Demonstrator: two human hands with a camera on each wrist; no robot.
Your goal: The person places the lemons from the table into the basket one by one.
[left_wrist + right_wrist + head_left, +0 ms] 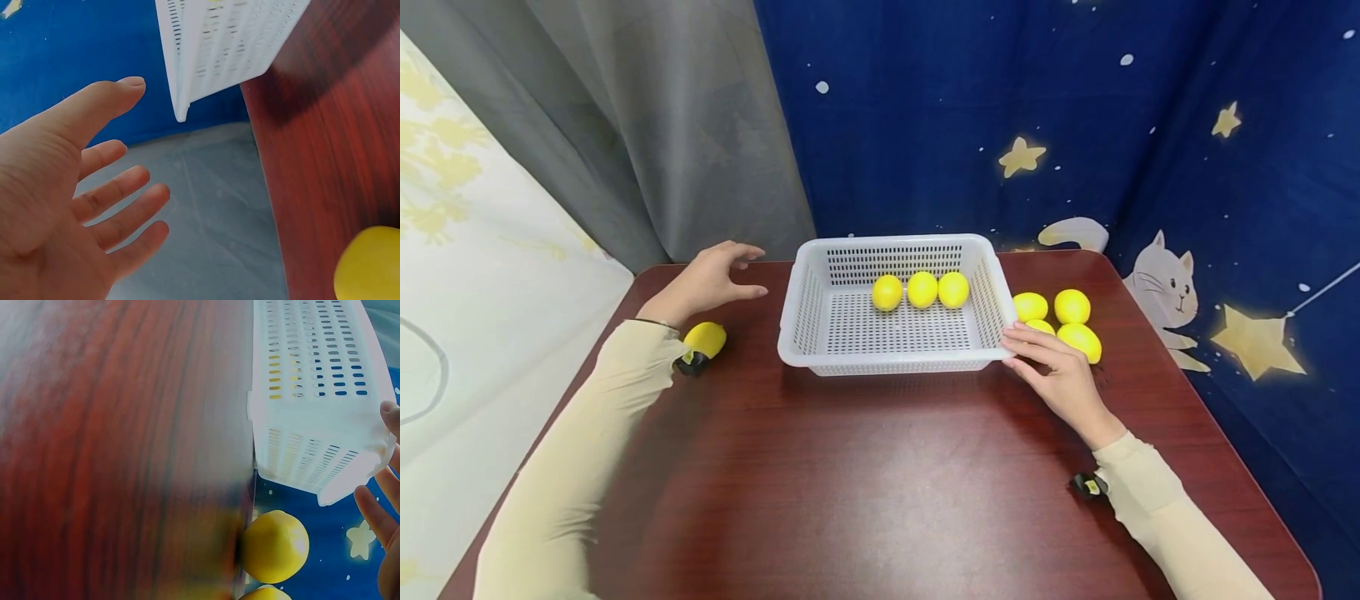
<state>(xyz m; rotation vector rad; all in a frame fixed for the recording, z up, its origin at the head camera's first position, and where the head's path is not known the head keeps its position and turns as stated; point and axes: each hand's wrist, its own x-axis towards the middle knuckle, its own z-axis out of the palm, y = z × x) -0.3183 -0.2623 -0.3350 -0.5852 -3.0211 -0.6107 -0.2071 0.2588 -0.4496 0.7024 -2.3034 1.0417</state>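
Note:
A white perforated plastic basket (898, 360) stands toward the back of the table, with three yellow lemons (922, 289) in a row inside it. My right hand (1060, 379) holds the basket's near right corner, fingers on the rim and thumb at the front side. In the right wrist view the fingertips (375, 509) are at that corner. To the left of the basket, my left hand (703, 279) is raised with fingers spread and nothing in it. A single lemon (706, 339) lies on the table beside the left wrist, partly covered by the sleeve strap.
Several more lemons (1072, 307) lie grouped right of the basket, some partly behind the right hand. The dark red table (880, 483) has its back edge just behind the basket. Blue and grey curtains (925, 125) hang behind it.

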